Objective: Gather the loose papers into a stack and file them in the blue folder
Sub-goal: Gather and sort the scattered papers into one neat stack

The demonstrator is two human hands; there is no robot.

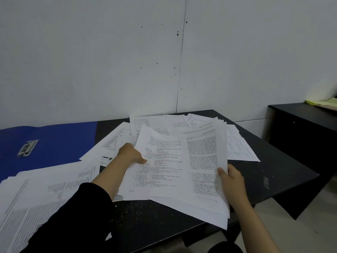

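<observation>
Gathering printed white paper sheets (175, 165), left hand (130, 154) and right hand (231, 177) are gripping them; open blue plastic folder (60, 141), far left, is waiting unfilled; many loose.

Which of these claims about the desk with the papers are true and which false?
1. Both hands grip the same bundle of printed white sheets. True: the left hand holds its left edge, the right hand its right edge.
2. The flat blue folder is closed. False: it lies open, its metal clip showing.
3. Every sheet is already gathered. False: loose white pages lie spread on the dark desk.
4. The blue folder lies left of the bundle. True.
5. Yellow papers rest on the black side cabinet. True.
</observation>
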